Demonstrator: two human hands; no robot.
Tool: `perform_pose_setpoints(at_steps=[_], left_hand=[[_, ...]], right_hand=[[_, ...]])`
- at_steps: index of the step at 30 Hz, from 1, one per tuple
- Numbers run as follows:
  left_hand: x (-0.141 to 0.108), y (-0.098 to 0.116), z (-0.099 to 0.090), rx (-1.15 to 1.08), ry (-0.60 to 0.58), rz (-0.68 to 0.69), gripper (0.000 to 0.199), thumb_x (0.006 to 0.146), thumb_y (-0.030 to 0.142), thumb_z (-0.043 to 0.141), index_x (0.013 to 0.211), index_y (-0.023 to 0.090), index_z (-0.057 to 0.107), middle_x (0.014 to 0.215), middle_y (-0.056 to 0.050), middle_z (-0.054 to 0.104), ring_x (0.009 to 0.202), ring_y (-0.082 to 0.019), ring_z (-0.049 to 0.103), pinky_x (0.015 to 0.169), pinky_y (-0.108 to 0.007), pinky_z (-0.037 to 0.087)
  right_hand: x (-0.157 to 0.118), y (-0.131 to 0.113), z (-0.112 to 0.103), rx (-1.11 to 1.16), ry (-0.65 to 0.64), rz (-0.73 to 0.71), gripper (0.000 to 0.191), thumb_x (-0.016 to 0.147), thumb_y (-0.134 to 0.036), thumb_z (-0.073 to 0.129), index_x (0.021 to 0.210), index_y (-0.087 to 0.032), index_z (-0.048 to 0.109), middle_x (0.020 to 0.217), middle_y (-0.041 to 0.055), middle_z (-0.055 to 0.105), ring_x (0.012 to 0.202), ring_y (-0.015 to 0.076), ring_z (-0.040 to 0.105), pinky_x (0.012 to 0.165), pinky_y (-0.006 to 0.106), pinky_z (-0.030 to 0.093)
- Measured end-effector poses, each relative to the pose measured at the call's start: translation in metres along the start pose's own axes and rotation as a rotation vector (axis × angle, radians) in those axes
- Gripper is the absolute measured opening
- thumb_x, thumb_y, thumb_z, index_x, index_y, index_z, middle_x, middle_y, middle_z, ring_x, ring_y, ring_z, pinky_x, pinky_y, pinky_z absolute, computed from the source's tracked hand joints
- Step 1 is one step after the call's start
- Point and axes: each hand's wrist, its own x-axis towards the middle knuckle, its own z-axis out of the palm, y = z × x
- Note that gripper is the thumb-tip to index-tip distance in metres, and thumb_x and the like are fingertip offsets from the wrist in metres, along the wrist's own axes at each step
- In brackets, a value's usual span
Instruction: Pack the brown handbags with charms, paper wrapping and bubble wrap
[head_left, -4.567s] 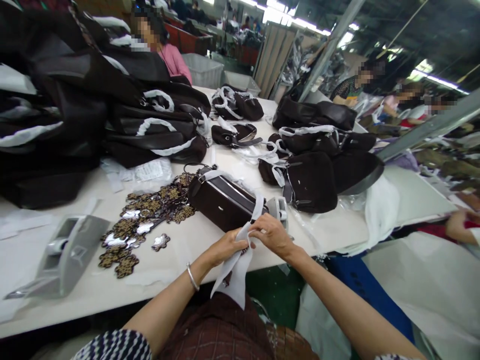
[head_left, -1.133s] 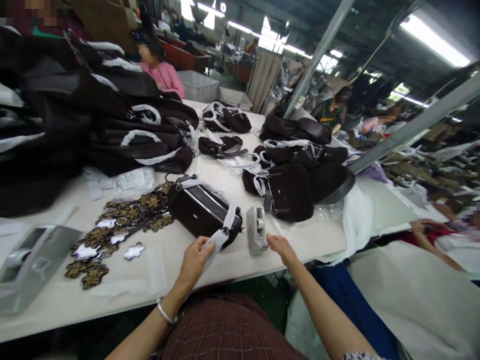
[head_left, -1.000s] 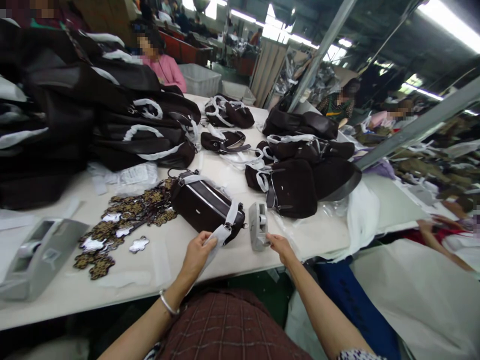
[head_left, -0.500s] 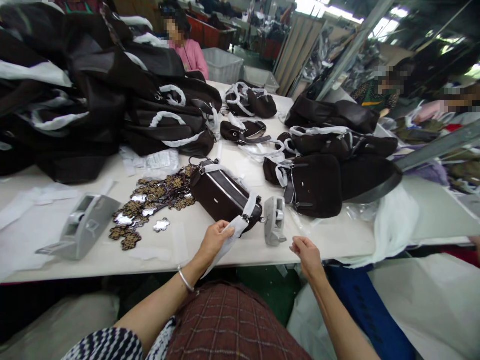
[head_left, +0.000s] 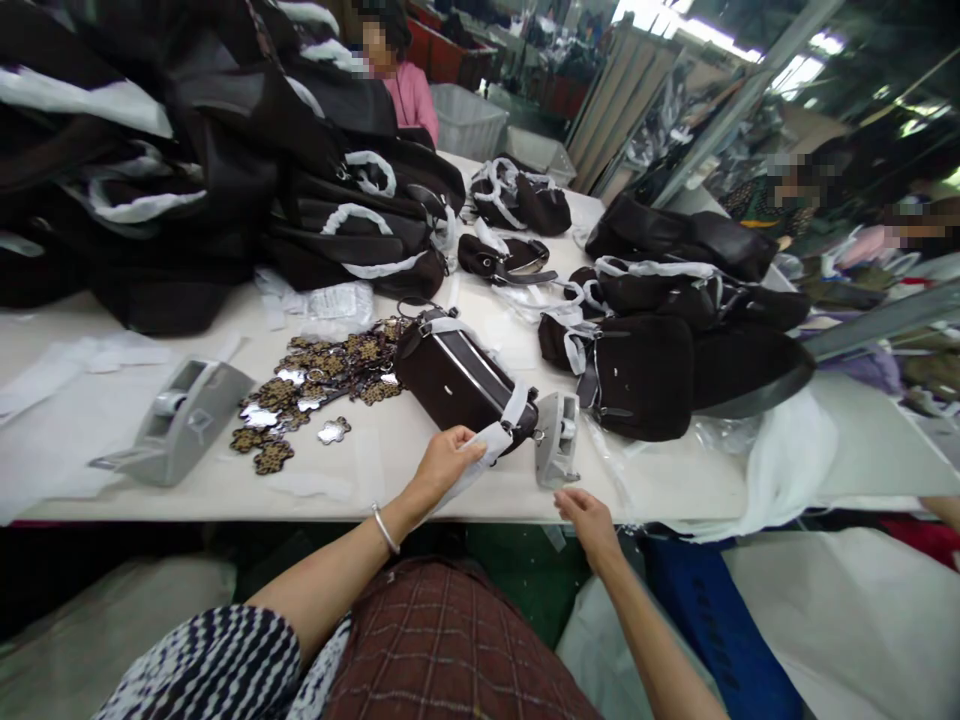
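My left hand [head_left: 448, 462] is closed on a white-wrapped strap [head_left: 486, 450] at the near right end of a small dark bag [head_left: 442, 385] with a silver zip. To the right, my right hand [head_left: 585, 515] has its fingers pressed together at the table's front edge, just below a small grey tape dispenser [head_left: 557, 440]; whatever it may pinch is too small to make out. Left of the bag lie several flower-shaped brown and gold tags [head_left: 322, 375], and one silvery tag [head_left: 334, 430] sits apart. A bigger grey tape dispenser [head_left: 184, 425] stands at the left.
Dark bags are heaped at the back left [head_left: 217, 170]. More bags [head_left: 645, 375] lie on the right of the white table [head_left: 420, 500]. Across the table is a person in pink [head_left: 412, 100]; other people are at the far right. A metal pole [head_left: 885, 320] slants in at right.
My right hand has moved left, closer to the small dispenser and the strap. My left hand keeps its hold on the strap. The view has shifted slightly.
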Motion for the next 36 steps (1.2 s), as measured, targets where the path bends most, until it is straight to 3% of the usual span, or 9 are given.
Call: perform_pose_setpoints(at_steps=[2, 4, 6, 8, 14, 21, 28, 33, 36], left_hand=[[-0.001, 0.004, -0.001, 0.083, 0.029, 0.051, 0.024, 0.071, 0.037, 0.063, 0.077, 0.014, 0.063, 0.068, 0.0, 0.064, 0.061, -0.013, 0.054, 0.057, -0.023, 0.037], [-0.003, 0.005, -0.002, 0.153, 0.054, 0.1, 0.022, 0.073, 0.035, 0.061, 0.078, 0.014, 0.066, 0.07, -0.001, 0.066, 0.064, -0.014, 0.056, 0.059, -0.024, 0.039], [-0.004, 0.004, -0.003, 0.224, 0.079, 0.14, 0.022, 0.075, 0.036, 0.061, 0.079, 0.016, 0.067, 0.073, -0.001, 0.067, 0.068, -0.016, 0.058, 0.062, -0.025, 0.039], [-0.005, 0.002, -0.003, 0.299, 0.107, 0.165, 0.022, 0.077, 0.039, 0.062, 0.079, 0.018, 0.067, 0.075, -0.001, 0.069, 0.071, -0.017, 0.06, 0.063, -0.025, 0.039], [-0.009, 0.005, -0.004, 0.511, 0.165, 0.184, 0.018, 0.083, 0.039, 0.062, 0.086, 0.022, 0.068, 0.08, -0.003, 0.072, 0.077, -0.02, 0.064, 0.064, -0.026, 0.035], [-0.011, 0.014, -0.009, 0.69, 0.148, 0.209, 0.016, 0.088, 0.034, 0.057, 0.093, 0.023, 0.068, 0.082, -0.004, 0.073, 0.078, -0.022, 0.065, 0.066, -0.027, 0.033], [-0.006, 0.01, -0.012, 0.615, 0.072, 0.25, 0.016, 0.086, 0.034, 0.058, 0.091, 0.022, 0.068, 0.083, -0.005, 0.073, 0.076, -0.022, 0.064, 0.065, -0.028, 0.034], [-0.001, 0.006, -0.016, 0.48, 0.019, 0.216, 0.016, 0.084, 0.033, 0.058, 0.087, 0.02, 0.068, 0.083, -0.004, 0.073, 0.078, -0.02, 0.065, 0.066, -0.026, 0.039], [0.001, 0.002, -0.018, 0.397, 0.04, 0.201, 0.016, 0.082, 0.031, 0.059, 0.087, 0.019, 0.069, 0.086, -0.003, 0.073, 0.08, -0.019, 0.065, 0.069, -0.025, 0.042]], right_hand=[[-0.012, -0.048, 0.016, 0.14, -0.156, -0.164, 0.033, 0.076, -0.048, 0.065, 0.089, -0.018, 0.072, 0.08, 0.0039, 0.07, 0.076, 0.018, 0.062, 0.073, 0.03, 0.048], [-0.02, -0.093, 0.036, 0.243, -0.248, -0.275, 0.038, 0.078, -0.044, 0.067, 0.105, -0.018, 0.069, 0.077, 0.0009, 0.068, 0.072, 0.0155, 0.059, 0.071, 0.028, 0.046], [-0.021, -0.124, 0.055, 0.305, -0.267, -0.319, 0.045, 0.076, -0.043, 0.069, 0.112, -0.017, 0.062, 0.068, -0.0028, 0.063, 0.065, 0.0134, 0.056, 0.066, 0.026, 0.045], [-0.018, -0.137, 0.069, 0.282, -0.209, -0.322, 0.043, 0.074, -0.043, 0.071, 0.106, -0.017, 0.059, 0.063, -0.0049, 0.06, 0.06, 0.0122, 0.053, 0.061, 0.025, 0.042], [-0.002, -0.128, 0.082, 0.033, -0.048, -0.258, 0.025, 0.071, -0.037, 0.071, 0.078, -0.019, 0.055, 0.058, -0.0047, 0.06, 0.054, 0.012, 0.052, 0.055, 0.024, 0.038], [0.004, -0.128, 0.088, 0.083, -0.064, -0.168, 0.028, 0.067, -0.041, 0.071, 0.071, -0.021, 0.052, 0.057, -0.0013, 0.064, 0.052, 0.0145, 0.057, 0.051, 0.025, 0.042], [0.007, -0.122, 0.087, 0.053, -0.067, -0.118, 0.033, 0.069, -0.048, 0.071, 0.069, -0.022, 0.051, 0.061, 0.0006, 0.067, 0.046, 0.0137, 0.054, 0.043, 0.024, 0.038], [0.005, -0.126, 0.086, -0.248, 0.078, -0.311, 0.034, 0.074, -0.052, 0.07, 0.07, -0.022, 0.056, 0.061, -0.0005, 0.065, 0.058, 0.017, 0.06, 0.058, 0.027, 0.04], [0.004, -0.12, 0.087, -0.485, 0.142, -0.326, 0.041, 0.077, -0.062, 0.065, 0.072, -0.022, 0.057, 0.063, 0.0009, 0.064, 0.061, 0.0194, 0.06, 0.057, 0.028, 0.035]])
